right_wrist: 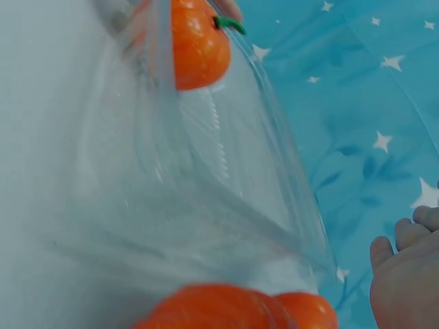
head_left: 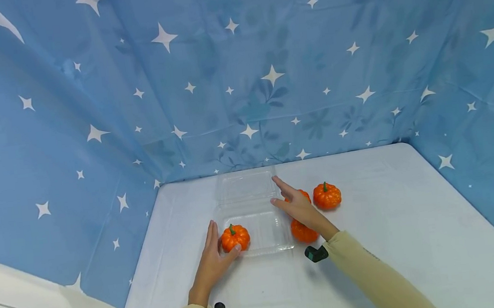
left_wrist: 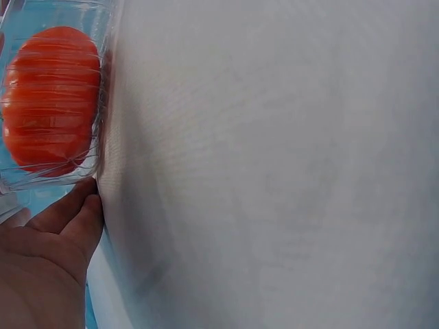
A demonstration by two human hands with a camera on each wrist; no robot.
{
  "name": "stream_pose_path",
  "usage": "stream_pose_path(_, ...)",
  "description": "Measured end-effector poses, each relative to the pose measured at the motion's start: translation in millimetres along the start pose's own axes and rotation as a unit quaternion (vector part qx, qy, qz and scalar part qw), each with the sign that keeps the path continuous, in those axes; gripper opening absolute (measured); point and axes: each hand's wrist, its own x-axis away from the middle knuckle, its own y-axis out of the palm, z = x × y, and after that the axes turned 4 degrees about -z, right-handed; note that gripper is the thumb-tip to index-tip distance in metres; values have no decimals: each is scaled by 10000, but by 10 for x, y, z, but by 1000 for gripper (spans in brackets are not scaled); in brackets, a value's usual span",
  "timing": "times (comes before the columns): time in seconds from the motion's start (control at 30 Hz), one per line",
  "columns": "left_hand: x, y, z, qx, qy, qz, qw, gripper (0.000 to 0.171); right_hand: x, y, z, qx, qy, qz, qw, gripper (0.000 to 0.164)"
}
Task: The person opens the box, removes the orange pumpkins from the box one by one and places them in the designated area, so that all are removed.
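A clear plastic clamshell box (head_left: 275, 247) lies on the table with its lid (head_left: 247, 186) folded back. Inside its left end sits an orange toy pumpkin (head_left: 235, 239) with a green stem. My left hand (head_left: 213, 265) is at the box's left end, fingers extended along the side and thumb by the pumpkin's front; in the left wrist view its fingertips are right at the box wall. My right hand (head_left: 299, 208), fingers extended and holding nothing, reaches over the box's right side. It partly covers a near pumpkin (head_left: 304, 232) and a farther pumpkin (head_left: 304, 195).
Another pumpkin (head_left: 327, 195) stands right of the right hand. The white table (head_left: 407, 217) meets a blue star-patterned curtain (head_left: 268, 96) at the back and sides. Dark wrist cameras are strapped beneath both sleeves.
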Motion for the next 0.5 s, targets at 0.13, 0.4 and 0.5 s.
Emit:
stream_pose_path(0.13, -3, -7, 0, 1, 23, 17, 10000, 111, -33, 132, 5, -218, -113, -200, 9995, 79)
stream_pose_path(0.4, -16, 0, 6, 39, -39, 9, 10000, 112, -48, 424, 65, -377, -200, -538, 9976, 75)
stream_pose_path(0.5, -12, 7, 8, 36, -13, 22, 10000, 111, -54, 532, 93, -291, -104, -635, 9975, 76)
